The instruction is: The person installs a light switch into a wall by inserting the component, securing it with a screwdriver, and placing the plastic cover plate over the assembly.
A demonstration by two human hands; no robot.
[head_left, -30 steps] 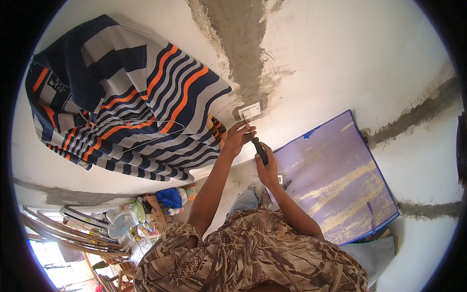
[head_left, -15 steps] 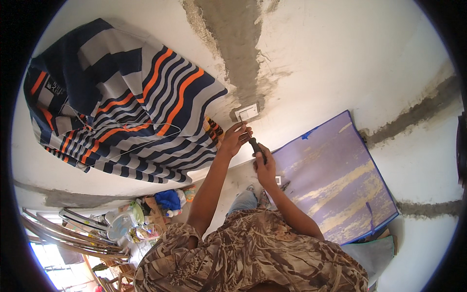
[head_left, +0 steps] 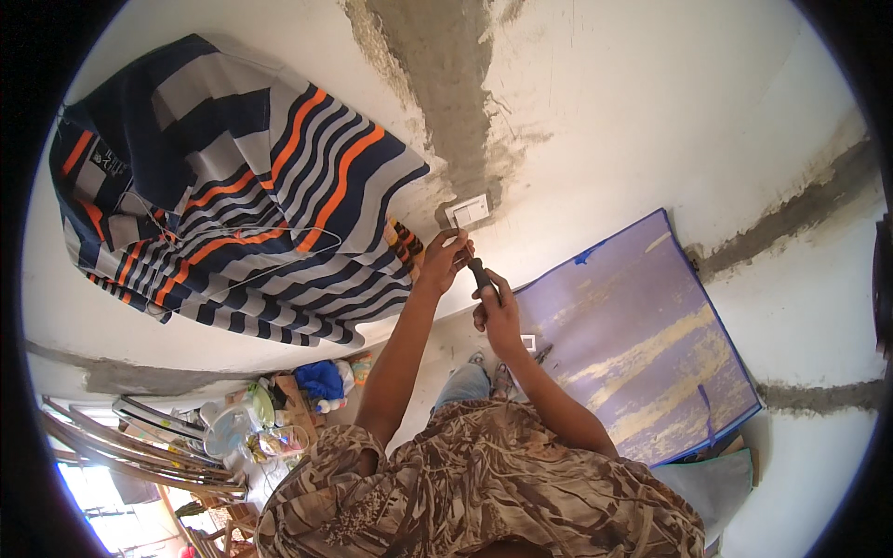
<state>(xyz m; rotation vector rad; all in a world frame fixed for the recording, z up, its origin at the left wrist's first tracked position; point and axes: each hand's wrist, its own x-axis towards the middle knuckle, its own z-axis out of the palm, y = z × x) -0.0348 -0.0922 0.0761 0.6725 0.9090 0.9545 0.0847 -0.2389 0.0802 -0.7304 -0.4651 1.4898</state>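
While right fingers (head_left: 503,287) clasp one black-handled tool (head_left: 479,271), left fingers (head_left: 451,248) bent, hold unclear, one switch (head_left: 467,211) nearby

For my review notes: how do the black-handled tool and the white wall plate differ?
The black-handled tool has a dark, elongated handle; the white wall plate is pale and rectangular. The tool is gripped in the right hand; the plate sits against the wall.
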